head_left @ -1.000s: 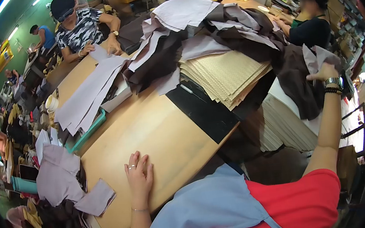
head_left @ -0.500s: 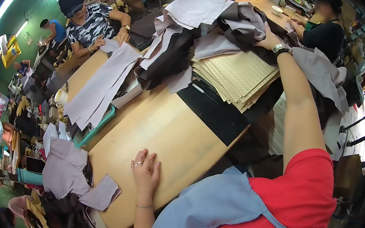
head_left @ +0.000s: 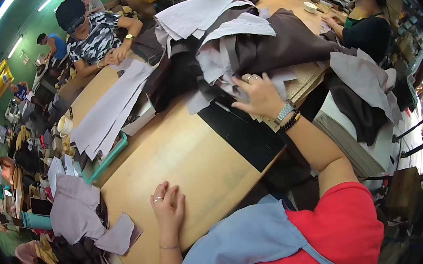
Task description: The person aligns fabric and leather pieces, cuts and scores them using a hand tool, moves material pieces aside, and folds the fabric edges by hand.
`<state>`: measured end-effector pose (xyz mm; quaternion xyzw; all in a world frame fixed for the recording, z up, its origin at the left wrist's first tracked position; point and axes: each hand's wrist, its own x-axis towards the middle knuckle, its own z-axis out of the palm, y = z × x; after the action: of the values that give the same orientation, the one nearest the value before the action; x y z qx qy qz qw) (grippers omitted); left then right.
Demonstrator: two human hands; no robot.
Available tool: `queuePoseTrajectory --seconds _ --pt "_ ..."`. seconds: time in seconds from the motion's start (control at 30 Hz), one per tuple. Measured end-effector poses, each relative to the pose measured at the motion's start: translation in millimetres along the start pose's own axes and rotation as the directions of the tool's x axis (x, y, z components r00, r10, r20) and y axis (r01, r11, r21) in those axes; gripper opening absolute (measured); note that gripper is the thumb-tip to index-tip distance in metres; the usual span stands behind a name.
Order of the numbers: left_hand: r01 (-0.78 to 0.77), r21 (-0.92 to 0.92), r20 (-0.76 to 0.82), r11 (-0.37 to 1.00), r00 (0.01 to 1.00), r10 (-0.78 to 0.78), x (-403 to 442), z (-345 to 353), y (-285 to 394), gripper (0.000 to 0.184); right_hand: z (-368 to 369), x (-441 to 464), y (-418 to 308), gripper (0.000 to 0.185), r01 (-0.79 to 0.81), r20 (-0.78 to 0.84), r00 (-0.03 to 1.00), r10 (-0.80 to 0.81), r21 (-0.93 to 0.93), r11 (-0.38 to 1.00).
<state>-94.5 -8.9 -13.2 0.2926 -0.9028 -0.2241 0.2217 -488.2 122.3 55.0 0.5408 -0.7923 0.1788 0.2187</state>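
Cloth pile [head_left: 285, 44] at 12 o'clock from right hand [head_left: 262, 98], whose fingers spread at its near edge; likely soft, floppy, best gripped there through several layers; left hand [head_left: 168, 212] loosely open on tabletop [head_left: 172, 149].

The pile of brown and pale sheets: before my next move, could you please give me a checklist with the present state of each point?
1. Right hand at the pile: ok, fingers at its near edge.
2. Secure hold on a sheet: cannot tell, the fingertips' contact is unclear.
3. Left hand free: ok, it rests on the table with nothing in it.
4. Woven-pattern sheets uncovered: not ok, the pile covers part of them.
5. Pen-like tool well away from the right hand: not ok, it lies close by on the black mat.
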Motion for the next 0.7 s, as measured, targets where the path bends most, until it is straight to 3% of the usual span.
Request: queuePoseTrajectory --seconds 0.07,0.27,0.4,0.5,0.63,0.7 --pt "-0.001 0.0 -0.006 1.0 1.0 0.001 -0.3 0.0 0.6 0.026 -4.0 -2.2 -6.5 0.061 0.042 -0.011 0.999 -0.041 0.026 0.999" --pt "-0.026 -0.001 -0.03 1.0 0.999 0.025 -1.1 1.3 -1.9 0.027 -22.6 0.6 -7.4 0.04 -0.032 0.001 0.999 0.032 0.11 0.993" --pt "-0.007 -0.015 -0.01 1.0 1.0 0.006 -1.0 0.2 -1.6 0.028 -44.6 7.9 -11.7 0.033 -0.194 0.026 0.981 0.192 0.146 0.97" --pt "0.013 -0.016 -0.003 1.0 1.0 -0.013 -1.5 -0.5 -0.7 0.027 -46.3 17.8 7.8 0.031 -0.053 -0.289 0.955 0.073 0.077 0.996" --pt "0.033 -0.025 0.009 0.999 0.999 -0.033 -2.4 -0.8 -0.9 0.026 -55.3 49.2 53.4 0.027 -0.079 -0.567 0.823 0.027 -0.067 0.995" --pt "0.041 -0.028 0.017 0.999 0.999 -0.04 -2.7 -0.7 -1.2 0.026 -55.5 63.3 71.3 0.027 -0.1 -0.534 0.845 -0.008 -0.173 0.98"
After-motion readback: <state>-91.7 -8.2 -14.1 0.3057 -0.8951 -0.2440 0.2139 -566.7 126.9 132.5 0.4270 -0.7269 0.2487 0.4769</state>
